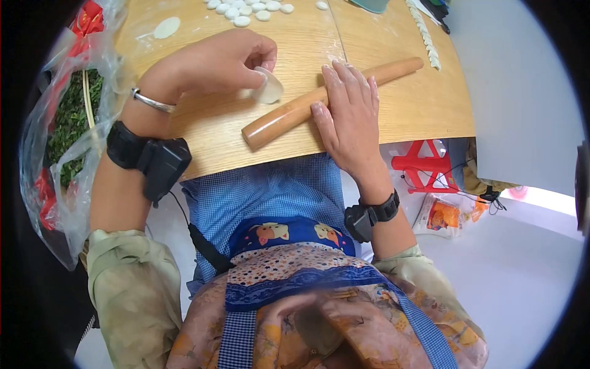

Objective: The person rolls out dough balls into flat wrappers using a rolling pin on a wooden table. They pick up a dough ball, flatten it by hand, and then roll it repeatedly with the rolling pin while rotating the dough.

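Observation:
Between the thumb and curled fingers of my left hand (pixel 236 64) is the edge of a thin round dough piece (pixel 269 88), tilted just above the wooden table. My right hand (pixel 353 114) lies on a wooden rolling pin (pixel 286 122), palm down, the fingers stretched over it and the thumb on its near side. The pin lies diagonally, its near end close to the table's front edge. White flour dusts my right fingertips. A flat dough round (pixel 166 27) rests at the table's back left.
Several small dough pieces (pixel 241 21) are grouped at the back of the wooden table (pixel 430 111). A twisted dough strip (pixel 426 37) lies at the right. A plastic bag with greens (pixel 77 123) is at the left; a red stool (pixel 424 163) stands below the table.

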A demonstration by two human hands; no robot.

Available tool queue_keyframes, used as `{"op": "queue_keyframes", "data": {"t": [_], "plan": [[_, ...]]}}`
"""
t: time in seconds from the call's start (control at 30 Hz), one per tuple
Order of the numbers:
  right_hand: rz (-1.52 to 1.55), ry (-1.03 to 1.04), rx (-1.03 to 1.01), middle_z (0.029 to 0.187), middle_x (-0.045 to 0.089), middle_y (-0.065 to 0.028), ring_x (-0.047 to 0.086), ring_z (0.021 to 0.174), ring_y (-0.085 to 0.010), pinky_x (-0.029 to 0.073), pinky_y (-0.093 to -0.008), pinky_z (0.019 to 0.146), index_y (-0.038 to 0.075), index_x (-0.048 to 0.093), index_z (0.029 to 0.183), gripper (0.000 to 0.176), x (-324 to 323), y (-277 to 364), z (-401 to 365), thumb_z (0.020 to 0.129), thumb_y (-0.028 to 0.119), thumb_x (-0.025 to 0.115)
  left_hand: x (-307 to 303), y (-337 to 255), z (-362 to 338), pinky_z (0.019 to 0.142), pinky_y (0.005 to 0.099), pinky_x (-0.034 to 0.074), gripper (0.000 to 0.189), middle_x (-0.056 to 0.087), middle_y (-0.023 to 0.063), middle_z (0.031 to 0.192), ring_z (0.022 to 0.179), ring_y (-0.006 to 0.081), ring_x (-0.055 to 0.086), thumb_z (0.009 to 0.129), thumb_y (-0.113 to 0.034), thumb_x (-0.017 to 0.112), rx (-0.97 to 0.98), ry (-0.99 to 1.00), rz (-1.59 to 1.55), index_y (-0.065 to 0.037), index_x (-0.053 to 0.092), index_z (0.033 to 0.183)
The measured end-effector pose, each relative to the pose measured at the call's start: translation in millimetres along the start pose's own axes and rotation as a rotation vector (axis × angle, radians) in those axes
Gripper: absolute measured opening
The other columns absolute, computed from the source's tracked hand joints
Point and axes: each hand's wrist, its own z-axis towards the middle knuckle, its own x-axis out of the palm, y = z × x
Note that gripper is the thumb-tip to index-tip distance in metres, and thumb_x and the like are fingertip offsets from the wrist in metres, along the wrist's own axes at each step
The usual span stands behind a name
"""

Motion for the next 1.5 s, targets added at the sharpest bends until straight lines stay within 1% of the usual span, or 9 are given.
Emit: {"op": "queue_keyframes", "data": {"t": [0.17, 0.37, 0.53, 0.77, 0.93, 1.07, 1.13, 1.37, 1.5], "plan": [[-0.010, 0.012, 0.001, 0.146, 0.054, -0.0217, 0.045, 0.140, -0.0395, 0.022, -0.0569, 0.122, 0.000, 0.054, 0.143, 0.059, -3.6, -0.5, -3.7, 0.100, 0.040, 0.055, 1.7, 3.0, -0.1, 0.068, 0.0251, 0.044, 0.011, 0.060, -0.0012, 0.080, 0.073, 0.0076, 0.053, 0.088, -0.010, 0.065, 0.017, 0.131, -0.127, 0.000, 0.063, 0.093], [0.004, -0.009, -0.051, 0.143, 0.057, -0.0221, 0.048, 0.138, -0.0385, 0.025, -0.0561, 0.121, -0.002, 0.059, 0.137, 0.055, 5.7, -3.3, 17.6, 0.101, 0.039, 0.054, 2.4, -5.4, 2.4, 0.070, 0.0248, 0.047, 0.026, 0.059, 0.0009, 0.076, 0.075, 0.0092, 0.055, 0.102, -0.024, 0.061, -0.014, -0.043, 0.124, 0.000, 0.065, 0.092], [-0.003, -0.054, -0.081, 0.135, 0.063, -0.0227, 0.054, 0.132, -0.0392, 0.035, -0.0550, 0.114, -0.005, 0.060, 0.132, 0.052, 25.4, -2.5, 56.8, 0.102, 0.037, 0.052, 2.6, -1.1, 2.1, 0.057, 0.0278, 0.045, 0.041, 0.057, 0.0018, 0.070, 0.061, 0.0106, 0.052, 0.108, -0.034, 0.052, -0.044, -0.137, 0.024, 0.000, 0.068, 0.091], [0.034, -0.101, -0.122, 0.132, 0.064, -0.0233, 0.055, 0.129, -0.0403, 0.039, -0.0545, 0.111, -0.006, 0.061, 0.130, 0.052, 40.8, -5.6, 80.3, 0.102, 0.037, 0.052, 0.2, 5.0, 2.9, 0.056, 0.0276, 0.044, 0.035, 0.056, 0.0014, 0.068, 0.060, 0.0096, 0.052, 0.105, -0.028, 0.055, -0.033, -0.124, -0.007, 0.000, 0.068, 0.089], [0.032, -0.025, -0.006, 0.143, 0.056, -0.0234, 0.047, 0.138, -0.0395, 0.027, -0.0554, 0.120, -0.004, 0.056, 0.139, 0.056, 11.0, 0.2, 30.3, 0.101, 0.038, 0.054, -0.9, -3.0, -3.4, 0.062, 0.0320, 0.047, 0.018, 0.061, 0.0081, 0.072, 0.068, 0.0151, 0.056, 0.084, -0.013, 0.067, -0.011, -0.029, 0.167, 0.003, 0.066, 0.089], [0.006, -0.022, 0.005, 0.145, 0.054, -0.0229, 0.045, 0.140, -0.0390, 0.022, -0.0560, 0.123, -0.002, 0.054, 0.142, 0.058, 5.6, -3.9, 8.4, 0.101, 0.039, 0.055, -3.2, -5.2, -1.3, 0.064, 0.0263, 0.045, 0.012, 0.057, -0.0002, 0.070, 0.069, 0.0084, 0.052, 0.083, -0.009, 0.068, 0.045, 0.030, 0.174, 0.000, 0.065, 0.090], [0.009, -0.015, -0.001, 0.144, 0.055, -0.0223, 0.045, 0.140, -0.0387, 0.023, -0.0558, 0.122, -0.002, 0.055, 0.141, 0.057, 4.8, -3.2, 6.7, 0.101, 0.039, 0.054, 1.0, -0.8, -2.5, 0.065, 0.0253, 0.045, 0.011, 0.058, -0.0006, 0.072, 0.069, 0.0081, 0.052, 0.084, -0.009, 0.066, 0.080, 0.089, -0.172, 0.000, 0.065, 0.090], [0.004, -0.020, -0.013, 0.144, 0.055, -0.0213, 0.046, 0.140, -0.0381, 0.023, -0.0556, 0.122, -0.002, 0.057, 0.139, 0.056, 7.7, -1.8, 6.0, 0.101, 0.039, 0.055, -1.2, -5.6, -4.5, 0.065, 0.0258, 0.045, 0.009, 0.058, -0.0008, 0.073, 0.071, 0.0083, 0.053, 0.084, -0.007, 0.065, 0.014, 0.051, 0.099, 0.000, 0.065, 0.089], [-0.007, -0.036, -0.061, 0.142, 0.058, -0.0214, 0.049, 0.137, -0.0386, 0.026, -0.0562, 0.121, -0.002, 0.059, 0.137, 0.055, 8.7, -3.0, 13.1, 0.101, 0.039, 0.055, -1.6, -3.6, -0.5, 0.063, 0.0267, 0.046, 0.021, 0.059, -0.0001, 0.073, 0.070, 0.0091, 0.054, 0.096, -0.020, 0.063, -0.026, -0.023, 0.088, -0.001, 0.066, 0.090]]}}
